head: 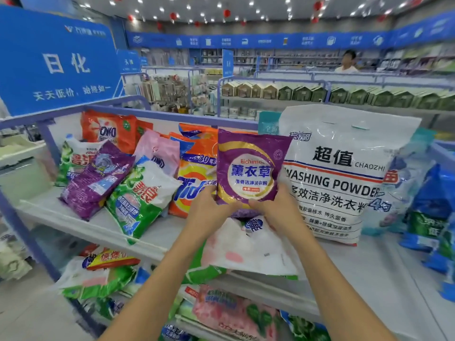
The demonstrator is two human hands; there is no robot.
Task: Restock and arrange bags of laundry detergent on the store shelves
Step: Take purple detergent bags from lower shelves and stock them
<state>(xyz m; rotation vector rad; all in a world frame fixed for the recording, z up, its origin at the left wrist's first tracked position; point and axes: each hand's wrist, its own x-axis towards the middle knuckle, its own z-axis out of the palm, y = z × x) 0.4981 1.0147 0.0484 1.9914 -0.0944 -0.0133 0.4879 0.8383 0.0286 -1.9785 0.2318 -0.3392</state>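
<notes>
**Purple lavender bag held upright above top shelf**

Left hand [211, 205] and right hand [275, 210] grip the bottom edge of the lavender detergent bag [251, 168], fingers curled round it, thumbs in front. The bag is a glossy purple plastic pouch, soft and slightly crumpled. It sits between the orange Tide bag [194, 178] and the tall, crinkly white washing powder sack [332, 173], above a white bag [246, 247] lying flat and overhanging the shelf edge. Left pouches lean in a loose pile. The top shelf [364, 271] is smooth and pale, with bare room front right.
</notes>
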